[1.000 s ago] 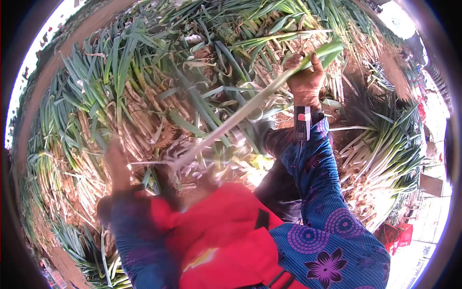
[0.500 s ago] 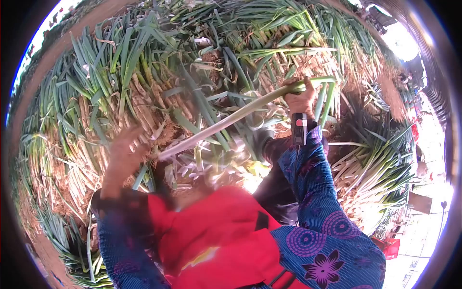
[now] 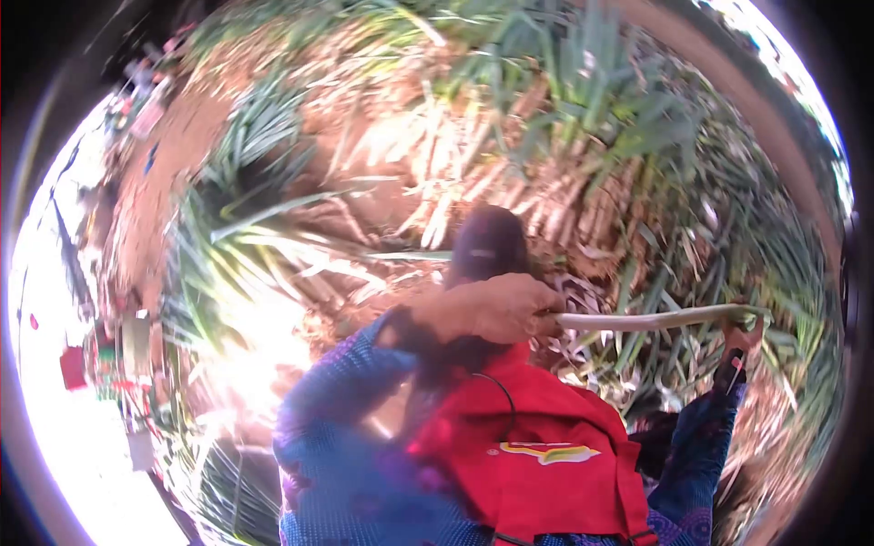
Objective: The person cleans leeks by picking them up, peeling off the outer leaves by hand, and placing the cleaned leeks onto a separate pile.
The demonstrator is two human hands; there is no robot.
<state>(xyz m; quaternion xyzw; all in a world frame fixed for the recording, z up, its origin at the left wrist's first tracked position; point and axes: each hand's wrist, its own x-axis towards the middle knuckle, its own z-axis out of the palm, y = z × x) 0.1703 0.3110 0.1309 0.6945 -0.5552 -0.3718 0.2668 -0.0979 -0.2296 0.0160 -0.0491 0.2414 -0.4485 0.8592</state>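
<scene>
At far left, a loose spread of leeks [image 3: 209,300] is lying well apart from both hands. Farther right, the blue left sleeve [image 3: 341,400] is lying beside the red apron [image 3: 564,491], and the left hand [image 3: 487,305] is meeting the left end of a single leek [image 3: 637,321]. Its fingers are curling at that end, but blur is hiding whether this grip is clamping on or merely touching. From there the stalk is running rightward, its long axis lying nearly level across the view, with a denser heap of leeks [image 3: 583,209] showing behind it. At far right, the right hand [image 3: 744,339] is wrapping around the other end; this grip is clamping the leek, nearly all of which is extending leftward from it. Neither hand is nearer to the leek, though the left is sitting closer to the apron.
</scene>
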